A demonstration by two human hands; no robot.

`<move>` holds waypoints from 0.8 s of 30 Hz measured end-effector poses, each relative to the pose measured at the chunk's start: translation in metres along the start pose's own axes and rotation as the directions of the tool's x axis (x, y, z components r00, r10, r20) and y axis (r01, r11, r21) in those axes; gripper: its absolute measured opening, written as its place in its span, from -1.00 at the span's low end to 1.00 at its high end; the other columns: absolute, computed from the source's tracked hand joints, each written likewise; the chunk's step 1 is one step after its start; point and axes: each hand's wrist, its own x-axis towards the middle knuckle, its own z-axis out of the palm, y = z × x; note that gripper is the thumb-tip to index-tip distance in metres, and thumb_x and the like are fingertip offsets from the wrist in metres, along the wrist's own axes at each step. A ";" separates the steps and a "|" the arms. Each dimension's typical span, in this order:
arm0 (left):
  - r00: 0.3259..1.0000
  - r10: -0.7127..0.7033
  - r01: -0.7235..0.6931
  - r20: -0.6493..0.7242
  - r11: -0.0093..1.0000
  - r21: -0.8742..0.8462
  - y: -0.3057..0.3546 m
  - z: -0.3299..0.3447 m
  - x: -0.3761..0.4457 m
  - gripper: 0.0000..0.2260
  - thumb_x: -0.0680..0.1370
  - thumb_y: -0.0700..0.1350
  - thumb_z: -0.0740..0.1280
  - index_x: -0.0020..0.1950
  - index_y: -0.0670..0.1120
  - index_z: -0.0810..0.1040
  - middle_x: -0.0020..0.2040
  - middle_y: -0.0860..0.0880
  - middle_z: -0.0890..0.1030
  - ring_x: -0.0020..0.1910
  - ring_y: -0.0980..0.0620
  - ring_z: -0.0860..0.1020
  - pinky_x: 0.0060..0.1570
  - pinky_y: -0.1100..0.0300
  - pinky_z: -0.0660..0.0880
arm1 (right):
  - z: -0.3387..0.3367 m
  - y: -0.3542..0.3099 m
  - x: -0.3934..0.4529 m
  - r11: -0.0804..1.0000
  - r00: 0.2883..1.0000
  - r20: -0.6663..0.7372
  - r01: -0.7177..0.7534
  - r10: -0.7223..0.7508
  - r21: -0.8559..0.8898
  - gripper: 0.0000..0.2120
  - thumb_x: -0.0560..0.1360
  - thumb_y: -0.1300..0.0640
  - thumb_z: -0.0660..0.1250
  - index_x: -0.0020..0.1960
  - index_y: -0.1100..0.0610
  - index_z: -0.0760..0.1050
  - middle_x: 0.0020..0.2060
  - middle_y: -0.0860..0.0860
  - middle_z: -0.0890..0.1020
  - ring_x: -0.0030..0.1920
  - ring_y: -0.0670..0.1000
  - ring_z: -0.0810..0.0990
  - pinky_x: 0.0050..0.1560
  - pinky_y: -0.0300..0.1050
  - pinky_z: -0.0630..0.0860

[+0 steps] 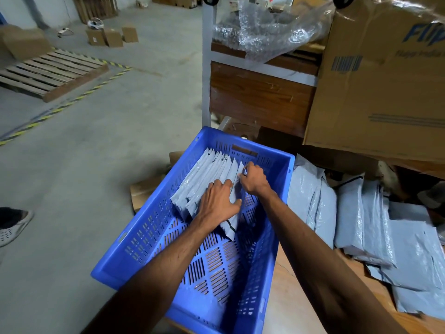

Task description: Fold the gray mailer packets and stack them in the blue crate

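A blue crate (154, 227) with slotted walls stands in front of me. Inside it, a row of several folded gray mailer packets (204, 174) leans on edge toward its far end. My left hand (218, 201) lies with fingers spread over the near packets and presses them back. My right hand (254, 180) pinches the top edge of the nearest folded packet (234, 175) at the right end of the row. The lower part of that packet sticks out below my left wrist.
Unfolded gray mailers (375, 227) lie piled on the wooden surface to the right of the crate. A large cardboard box (385, 88) and bubble wrap (269, 32) sit above on a wooden shelf unit. A pallet (50, 73) and another person's shoe (12, 222) are on the concrete floor, left.
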 end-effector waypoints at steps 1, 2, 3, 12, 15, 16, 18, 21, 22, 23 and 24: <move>1.000 0.003 -0.003 -0.013 1.000 0.000 0.000 -0.001 0.000 -0.50 0.54 0.14 0.39 0.38 -0.08 0.47 0.20 -0.16 0.54 0.22 -0.19 0.51 0.03 -0.05 0.53 | -0.001 -0.001 -0.002 1.000 1.000 -0.009 0.007 -0.008 -0.020 -0.71 0.66 0.03 0.27 0.30 0.16 0.40 0.30 0.18 0.47 0.24 0.25 0.52 0.30 0.25 0.47; 1.000 0.007 -0.007 -0.025 1.000 0.009 0.000 -0.002 0.001 -0.52 0.56 0.12 0.38 0.40 -0.09 0.47 0.21 -0.17 0.54 0.23 -0.19 0.51 0.06 -0.06 0.53 | -0.002 -0.001 -0.004 0.999 1.000 -0.017 0.015 -0.016 -0.034 -0.71 0.66 0.05 0.27 0.33 0.15 0.40 0.32 0.17 0.46 0.25 0.25 0.52 0.31 0.27 0.47; 0.999 0.011 -0.010 -0.035 1.000 0.024 0.000 -0.003 0.001 -0.53 0.57 0.10 0.37 0.40 -0.09 0.46 0.22 -0.17 0.54 0.23 -0.19 0.50 0.08 -0.06 0.52 | -0.004 -0.001 -0.006 0.999 0.999 -0.027 0.024 -0.025 -0.043 -0.70 0.66 0.07 0.27 0.35 0.15 0.40 0.33 0.16 0.45 0.26 0.24 0.52 0.32 0.29 0.47; 0.993 -0.037 0.026 -0.110 0.994 -0.105 -0.001 -0.010 0.001 -0.60 0.55 0.02 0.37 0.38 -0.01 0.51 0.20 -0.10 0.54 0.27 -0.15 0.45 0.17 -0.09 0.49 | -0.037 -0.006 -0.036 0.964 0.936 -0.235 0.247 -0.263 -0.094 -0.62 0.65 0.12 0.28 0.45 0.15 0.39 0.32 0.12 0.45 0.22 0.21 0.55 0.13 0.17 0.54; 0.985 -0.072 0.036 -0.156 0.975 -0.221 0.007 -0.014 0.002 -0.64 0.54 0.02 0.39 0.34 0.04 0.53 0.19 -0.07 0.52 0.27 -0.14 0.46 0.17 -0.10 0.52 | -0.055 0.002 -0.048 0.948 0.889 -0.330 0.304 -0.318 -0.095 -0.68 0.62 0.19 0.28 0.36 0.17 0.46 0.22 0.12 0.47 0.14 0.23 0.56 -0.02 0.08 0.53; 0.983 -0.059 0.018 -0.175 0.974 -0.228 0.012 -0.015 0.002 -0.64 0.54 0.01 0.40 0.33 0.04 0.53 0.19 -0.06 0.52 0.28 -0.13 0.45 0.18 -0.10 0.51 | -0.062 0.006 -0.052 0.944 0.875 -0.354 0.317 -0.329 -0.094 -0.69 0.60 0.20 0.27 0.34 0.18 0.47 0.19 0.12 0.47 0.11 0.24 0.56 -0.06 0.08 0.53; 0.976 -0.024 -0.029 -0.218 0.972 -0.233 0.026 -0.017 0.004 -0.65 0.54 -0.04 0.41 0.33 0.02 0.55 0.19 -0.07 0.53 0.28 -0.14 0.45 0.21 -0.08 0.49 | -0.073 0.018 -0.060 0.936 0.854 -0.386 0.336 -0.348 -0.101 -0.68 0.57 0.22 0.28 0.31 0.18 0.46 0.16 0.13 0.46 0.06 0.24 0.56 -0.12 0.08 0.55; 0.962 0.019 -0.088 -0.271 0.965 -0.247 0.056 -0.017 0.001 -0.66 0.53 -0.08 0.42 0.31 -0.03 0.57 0.16 -0.10 0.55 0.25 -0.16 0.47 0.26 -0.05 0.45 | -0.088 0.039 -0.077 0.924 0.822 -0.433 0.373 -0.371 -0.083 -0.66 0.55 0.21 0.29 0.32 0.19 0.46 0.16 0.15 0.46 0.06 0.24 0.56 -0.16 0.07 0.55; 0.960 0.034 -0.107 -0.278 0.962 -0.250 0.069 -0.015 -0.001 -0.66 0.53 -0.09 0.42 0.31 -0.03 0.57 0.15 -0.10 0.55 0.24 -0.15 0.48 0.26 -0.04 0.45 | -0.092 0.048 -0.084 0.923 0.813 -0.452 0.379 -0.367 -0.068 -0.67 0.55 0.21 0.30 0.31 0.20 0.47 0.15 0.16 0.47 0.05 0.24 0.56 -0.18 0.04 0.52; 0.959 0.053 -0.126 -0.280 0.959 -0.252 0.082 -0.012 -0.004 -0.66 0.54 -0.09 0.42 0.31 -0.03 0.57 0.15 -0.09 0.54 0.23 -0.15 0.48 0.26 -0.04 0.45 | -0.097 0.058 -0.092 0.924 0.807 -0.470 0.379 -0.358 -0.053 -0.68 0.56 0.21 0.30 0.30 0.20 0.48 0.14 0.16 0.48 0.03 0.24 0.56 -0.19 0.02 0.48; 0.958 0.074 -0.147 -0.275 0.956 -0.253 0.095 -0.008 -0.007 -0.66 0.54 -0.09 0.42 0.32 -0.03 0.57 0.16 -0.09 0.54 0.24 -0.14 0.47 0.26 -0.03 0.45 | -0.101 0.069 -0.098 0.927 0.804 -0.485 0.373 -0.345 -0.041 -0.69 0.56 0.20 0.31 0.29 0.20 0.48 0.14 0.15 0.48 0.02 0.25 0.56 -0.21 0.01 0.47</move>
